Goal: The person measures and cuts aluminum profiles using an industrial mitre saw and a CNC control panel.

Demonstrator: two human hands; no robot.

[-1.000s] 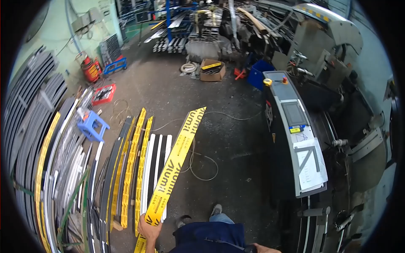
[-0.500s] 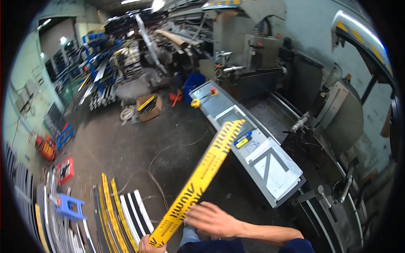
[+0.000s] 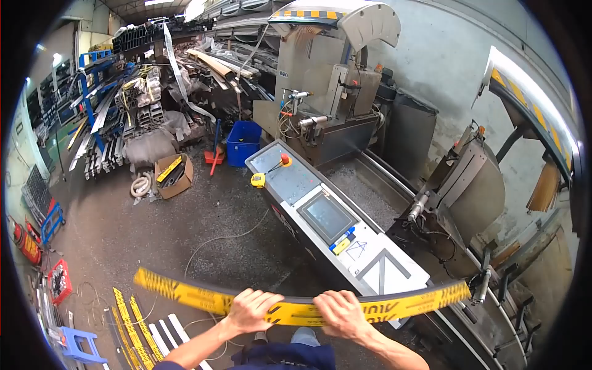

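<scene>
A long metal profile wrapped in yellow film with black print lies crosswise before my body, its ends reaching far left and far right. Just left of its middle, my left hand is closed over it, fingers across the top edge. My right hand grips it a short way to the right in the same manner. The profile's right half overlaps the near end of the machine's control panel in this view.
On the panel are a screen, markers, a flat metal angle and a yellow tape measure. Cutting machinery stands to the right. More profiles, a blue stool and a cardboard box are on the left.
The profile has swung from a forward diagonal to crosswise. My left hand has left its near end for the middle, and my right hand, previously flat against it, now grips it. The view has shifted right.
</scene>
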